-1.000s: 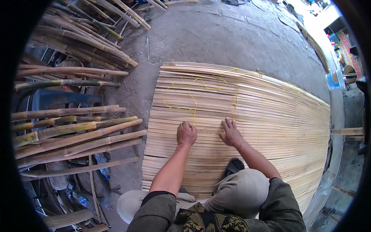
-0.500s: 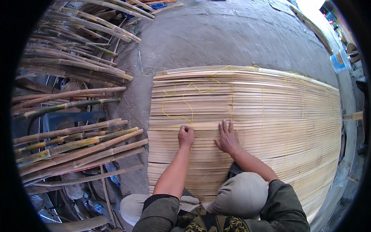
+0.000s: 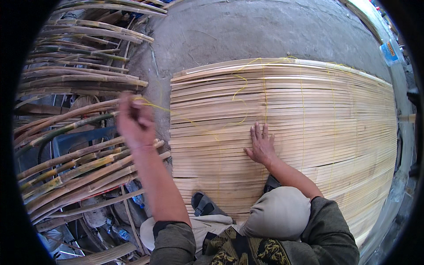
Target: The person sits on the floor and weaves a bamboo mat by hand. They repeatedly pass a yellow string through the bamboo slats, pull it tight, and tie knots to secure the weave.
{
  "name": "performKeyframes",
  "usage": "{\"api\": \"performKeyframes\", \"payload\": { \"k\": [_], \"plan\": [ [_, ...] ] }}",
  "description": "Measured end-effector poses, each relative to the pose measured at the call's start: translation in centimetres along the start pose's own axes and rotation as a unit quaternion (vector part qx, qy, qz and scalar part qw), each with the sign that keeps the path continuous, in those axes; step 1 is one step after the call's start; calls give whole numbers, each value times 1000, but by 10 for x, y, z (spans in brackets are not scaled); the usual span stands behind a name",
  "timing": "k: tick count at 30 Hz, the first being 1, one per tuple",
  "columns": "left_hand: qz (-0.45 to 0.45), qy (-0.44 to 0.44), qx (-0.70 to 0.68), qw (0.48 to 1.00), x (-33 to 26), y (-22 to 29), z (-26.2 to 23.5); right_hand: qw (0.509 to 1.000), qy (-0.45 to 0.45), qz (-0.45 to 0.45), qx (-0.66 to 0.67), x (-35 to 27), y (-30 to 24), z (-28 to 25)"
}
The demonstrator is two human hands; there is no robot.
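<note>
Pale bamboo slats lie side by side as a wide mat (image 3: 221, 165) on the floor, tied across by several rows of yellow string. My left hand (image 3: 136, 120) is raised beyond the mat's left edge, over the bamboo poles, and blurred by motion. Its fingers are closed on a yellow string (image 3: 157, 106), which runs taut from them to the mat and curls loosely over the slats farther on. My right hand (image 3: 262, 145) lies flat on the slats with its fingers spread, close to one tied row of string.
Cut bamboo poles (image 3: 79, 81) are stacked at the left, their ends reaching toward the mat. A blue plastic chair (image 3: 86, 139) is partly hidden among them. Grey floor (image 3: 265, 31) stretches beyond the mat. A blue and white bucket (image 3: 390, 52) stands at the far right.
My left hand has moved from the mat out to the left and away from me, pulling the yellow string along. My right hand stays flat on the slats.
</note>
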State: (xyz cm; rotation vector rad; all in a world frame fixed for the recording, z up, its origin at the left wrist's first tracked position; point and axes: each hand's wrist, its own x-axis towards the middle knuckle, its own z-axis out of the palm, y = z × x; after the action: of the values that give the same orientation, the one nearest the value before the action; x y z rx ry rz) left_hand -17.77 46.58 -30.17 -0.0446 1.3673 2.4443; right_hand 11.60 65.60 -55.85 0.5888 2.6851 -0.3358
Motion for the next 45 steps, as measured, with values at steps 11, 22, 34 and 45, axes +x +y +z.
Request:
{"api": "performKeyframes", "payload": {
  "k": [11,22,34,45],
  "plan": [
    [-7,78,727,682,-21,-160,-97,999,-24,15,-14,3,-4,-1],
    [-309,87,418,850,-62,-265,-126,1000,14,-2,-19,1,-3,2],
    [-259,-94,732,624,-18,-241,-115,1000,-26,10,-12,3,-7,-6],
    [-178,-138,214,951,-1,-119,-27,1000,-26,17,5,5,-2,-4]
  ]
}}
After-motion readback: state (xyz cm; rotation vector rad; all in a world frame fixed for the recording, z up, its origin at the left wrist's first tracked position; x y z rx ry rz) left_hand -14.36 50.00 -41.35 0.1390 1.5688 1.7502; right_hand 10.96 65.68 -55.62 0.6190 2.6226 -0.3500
